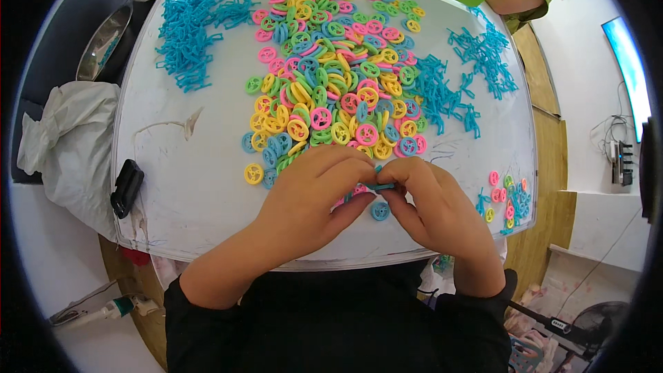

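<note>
At the table's near side my two hands meet, fingertips almost touching. My left hand [321,186] is closed on a pink plastic wheel [360,189], which its fingers mostly cover. Between the thumb and fingers of my right hand [431,200] is a small teal plastic piece [384,186], its end reaching toward the pink wheel; whether the two are joined is hidden. One loose blue wheel [380,211] lies on the table just below my fingertips. Beyond my hands spreads a big heap of pink, yellow, green and blue spoked wheels [320,119].
Teal plastic pieces are heaped at the far left [186,38] and right [442,90]. A small mixed group of wheels [510,211] sits at the right corner. A black case [127,188] lies by the white table's [200,200] left edge. Another person's arm [514,0] rests at the far right.
</note>
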Action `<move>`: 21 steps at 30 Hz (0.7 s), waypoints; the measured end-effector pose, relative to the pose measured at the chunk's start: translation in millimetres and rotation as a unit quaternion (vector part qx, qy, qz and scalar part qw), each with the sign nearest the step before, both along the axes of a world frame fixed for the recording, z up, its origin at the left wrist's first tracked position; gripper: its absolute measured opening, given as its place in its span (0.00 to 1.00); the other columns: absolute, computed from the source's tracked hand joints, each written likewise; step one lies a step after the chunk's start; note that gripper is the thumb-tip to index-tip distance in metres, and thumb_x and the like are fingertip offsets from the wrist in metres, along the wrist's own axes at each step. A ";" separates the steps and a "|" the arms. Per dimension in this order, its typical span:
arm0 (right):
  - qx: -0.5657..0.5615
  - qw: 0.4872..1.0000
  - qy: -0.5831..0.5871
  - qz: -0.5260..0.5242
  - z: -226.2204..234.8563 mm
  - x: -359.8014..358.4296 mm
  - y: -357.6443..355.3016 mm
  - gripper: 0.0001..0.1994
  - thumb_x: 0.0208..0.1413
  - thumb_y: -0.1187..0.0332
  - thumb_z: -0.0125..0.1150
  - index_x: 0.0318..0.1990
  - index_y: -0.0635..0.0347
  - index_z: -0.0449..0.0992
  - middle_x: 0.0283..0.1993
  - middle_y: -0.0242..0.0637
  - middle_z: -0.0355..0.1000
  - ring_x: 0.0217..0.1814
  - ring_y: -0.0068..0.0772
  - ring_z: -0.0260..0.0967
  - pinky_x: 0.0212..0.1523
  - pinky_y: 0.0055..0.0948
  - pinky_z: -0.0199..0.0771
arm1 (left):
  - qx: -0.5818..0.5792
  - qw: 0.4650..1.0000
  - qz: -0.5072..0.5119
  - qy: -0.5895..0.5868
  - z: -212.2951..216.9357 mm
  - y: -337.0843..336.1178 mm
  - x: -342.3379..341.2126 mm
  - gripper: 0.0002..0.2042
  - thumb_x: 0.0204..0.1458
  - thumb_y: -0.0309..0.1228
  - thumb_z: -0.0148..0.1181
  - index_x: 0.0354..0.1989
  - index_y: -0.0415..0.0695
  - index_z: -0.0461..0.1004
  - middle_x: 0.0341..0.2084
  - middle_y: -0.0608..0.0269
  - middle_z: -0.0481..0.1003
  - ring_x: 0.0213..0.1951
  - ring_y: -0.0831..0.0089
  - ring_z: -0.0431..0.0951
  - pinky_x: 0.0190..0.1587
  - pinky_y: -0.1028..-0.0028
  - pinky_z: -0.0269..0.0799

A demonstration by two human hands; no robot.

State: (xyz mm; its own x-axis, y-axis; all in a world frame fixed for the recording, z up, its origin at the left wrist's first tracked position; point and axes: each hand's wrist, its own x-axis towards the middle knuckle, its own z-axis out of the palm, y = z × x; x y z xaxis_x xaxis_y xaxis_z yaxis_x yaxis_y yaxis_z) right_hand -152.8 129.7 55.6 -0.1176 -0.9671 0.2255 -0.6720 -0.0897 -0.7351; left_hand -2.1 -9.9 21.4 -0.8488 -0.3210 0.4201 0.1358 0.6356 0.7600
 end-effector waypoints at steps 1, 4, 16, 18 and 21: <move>0.003 1.000 0.015 -0.003 1.0 0.9 -0.3 0.14 0.51 0.82 0.65 0.43 0.66 0.69 0.36 0.44 0.74 0.34 0.42 0.75 0.34 0.32 0.74 | -0.003 1.000 0.001 -0.004 -0.9 0.2 0.0 0.16 0.40 0.21 0.71 0.40 0.44 0.77 0.38 0.61 0.77 0.41 0.61 0.77 0.42 0.66 0.73; 0.019 1.000 0.023 -0.010 -3.1 -2.1 0.4 0.13 0.51 0.83 0.64 0.44 0.66 0.70 0.37 0.43 0.74 0.35 0.38 0.75 0.35 0.30 0.75 | -0.002 1.000 0.007 -0.019 0.5 0.4 1.4 0.15 0.41 0.21 0.71 0.39 0.44 0.76 0.37 0.61 0.77 0.39 0.61 0.77 0.40 0.66 0.72; 0.051 0.990 0.067 -0.115 -34.1 -27.9 -40.1 0.08 0.56 0.74 0.63 0.43 0.63 0.76 0.33 0.35 0.72 0.31 0.27 0.71 0.33 0.26 0.71 | 0.062 0.981 0.156 0.093 -7.0 -20.4 7.2 0.13 0.47 0.21 0.68 0.43 0.38 0.77 0.33 0.58 0.78 0.34 0.66 0.79 0.37 0.71 0.73; -0.036 0.963 0.244 -0.107 -45.6 -22.6 -44.7 0.09 0.53 0.73 0.66 0.41 0.61 0.76 0.30 0.37 0.69 0.29 0.32 0.70 0.31 0.29 0.70 | 0.086 0.979 0.158 0.098 -8.2 -20.0 6.8 0.12 0.48 0.20 0.68 0.41 0.37 0.77 0.33 0.58 0.78 0.35 0.67 0.79 0.38 0.72 0.73; -0.042 0.971 0.205 -0.111 -50.4 -22.1 -45.3 0.07 0.53 0.73 0.67 0.38 0.62 0.75 0.30 0.38 0.69 0.31 0.33 0.72 0.31 0.31 0.70 | 0.119 0.978 0.152 0.077 -9.3 -17.9 5.7 0.11 0.49 0.21 0.68 0.41 0.37 0.76 0.33 0.58 0.78 0.34 0.68 0.78 0.37 0.73 0.73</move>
